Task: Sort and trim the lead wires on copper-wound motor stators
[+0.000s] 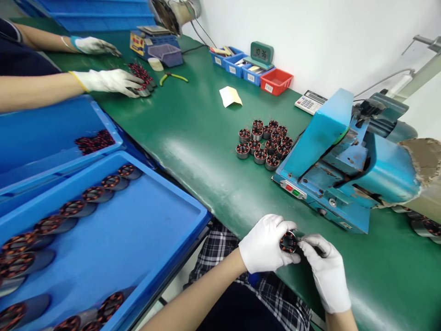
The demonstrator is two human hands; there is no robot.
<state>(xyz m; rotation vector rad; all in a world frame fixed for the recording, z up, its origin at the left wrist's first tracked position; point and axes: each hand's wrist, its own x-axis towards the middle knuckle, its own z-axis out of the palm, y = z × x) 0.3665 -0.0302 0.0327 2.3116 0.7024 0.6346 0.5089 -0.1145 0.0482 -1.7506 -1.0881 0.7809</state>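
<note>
Near the front edge of the green table, my gloved left hand point(265, 243) is closed around a motor stator point(288, 242), a metal ring with copper windings inside. The stator's open face is turned up toward me. My gloved right hand point(324, 266) is beside it, thumb and fingers pinched together at the stator's right side. What those fingertips hold is too small to make out; it may be the wire ends. A group of several similar stators point(261, 156) stands farther back on the table, left of a blue machine point(320, 161).
A blue tray point(165, 193) with several stators lies at my left. At the far left, a co-worker's gloved hands point(106, 82) touch red-wound parts point(141, 76). Green-handled pliers point(174, 77), small bins point(275, 82), a clock point(262, 53), paper point(230, 96) and a calculator point(310, 102) lie toward the wall.
</note>
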